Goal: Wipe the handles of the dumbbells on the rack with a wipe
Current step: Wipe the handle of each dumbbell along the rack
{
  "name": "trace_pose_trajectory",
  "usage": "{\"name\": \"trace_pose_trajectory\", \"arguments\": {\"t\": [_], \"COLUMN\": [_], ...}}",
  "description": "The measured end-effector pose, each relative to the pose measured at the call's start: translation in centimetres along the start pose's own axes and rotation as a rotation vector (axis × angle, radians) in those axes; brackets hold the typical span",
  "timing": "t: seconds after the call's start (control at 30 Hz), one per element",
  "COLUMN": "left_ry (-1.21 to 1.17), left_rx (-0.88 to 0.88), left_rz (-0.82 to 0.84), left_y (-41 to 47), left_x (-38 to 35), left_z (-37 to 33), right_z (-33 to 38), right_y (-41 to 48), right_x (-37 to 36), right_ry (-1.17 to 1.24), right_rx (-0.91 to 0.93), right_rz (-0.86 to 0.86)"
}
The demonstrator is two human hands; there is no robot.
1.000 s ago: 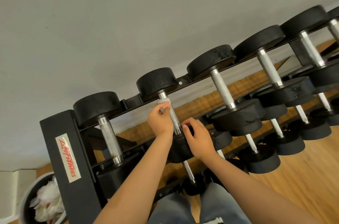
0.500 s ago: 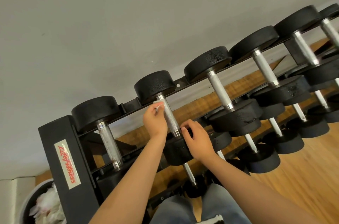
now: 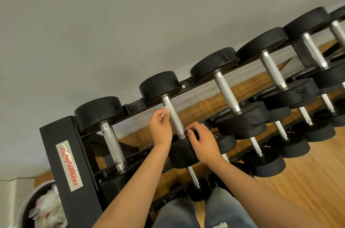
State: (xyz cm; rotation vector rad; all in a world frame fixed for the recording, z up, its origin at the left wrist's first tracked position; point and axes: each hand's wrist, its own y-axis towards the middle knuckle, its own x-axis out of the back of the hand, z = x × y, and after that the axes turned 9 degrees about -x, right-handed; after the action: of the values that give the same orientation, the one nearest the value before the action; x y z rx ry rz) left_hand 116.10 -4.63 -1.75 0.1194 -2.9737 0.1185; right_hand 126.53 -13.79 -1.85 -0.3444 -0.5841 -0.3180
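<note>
knurled silver dumbbell handle (image 3: pixel 174 119) wants the small white wipe (image 3: pixel 165 111), pinched by left hand (image 3: pixel 160 128) fingers, wrapped around; right hand (image 3: pixel 202 140) grips its black round head (image 3: pixel 183 155).

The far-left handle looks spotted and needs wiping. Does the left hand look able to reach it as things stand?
Probably yes: the left hand, pinching the wipe, sits close to the far-left handle, with open air between them.

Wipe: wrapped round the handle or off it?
Not wrapped. The left hand pinches the wipe bunched beside the handle, whose metal shows bare; contact cannot tell.
</note>
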Motion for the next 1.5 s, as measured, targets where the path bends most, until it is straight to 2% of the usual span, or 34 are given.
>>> {"name": "trace_pose_trajectory", "arguments": {"t": [0.17, 0.53, 0.73, 0.97, 1.17, 1.37, 1.5], "left_ry": [0.042, 0.064, 0.027, 0.088, 0.037, 0.086, 0.128], "left_rx": [-0.046, 0.051, 0.062, 0.083, 0.071, -0.034, -0.025], "left_rz": [0.014, 0.321, 0.225, 0.344, 0.145, 0.196, 0.145], "left_y": [2.2, -0.8, 0.3, -1.4, 3.4, -0.8, 1.2], "left_x": [-0.4, 2.3, 1.4, 2.6, 0.7, 0.4, 0.1], "left_z": [-1.7, 1.0, -0.4, 0.2, -1.9, -0.6, -1.4], "right_z": [-0.1, 0.1, 0.3, 0.5, 0.5, 0.5, 0.5], "right_y": [0.1, 0.1, -0.1, -0.2, -0.2, -0.2, -0.2], "right_x": [-0.1, -0.1, 0.0, 0.2, 0.2, 0.2, 0.2], "right_ry": [0.001, -0.004, 0.001, 0.01, 0.019, 0.005, 0.003], "right_rx": [-0.004, -0.003, -0.017, -0.019, -0.031, -0.034, -0.036], "right_rz": [-0.005, -0.008, -0.01, -0.009, 0.0, -0.009, -0.01]}}
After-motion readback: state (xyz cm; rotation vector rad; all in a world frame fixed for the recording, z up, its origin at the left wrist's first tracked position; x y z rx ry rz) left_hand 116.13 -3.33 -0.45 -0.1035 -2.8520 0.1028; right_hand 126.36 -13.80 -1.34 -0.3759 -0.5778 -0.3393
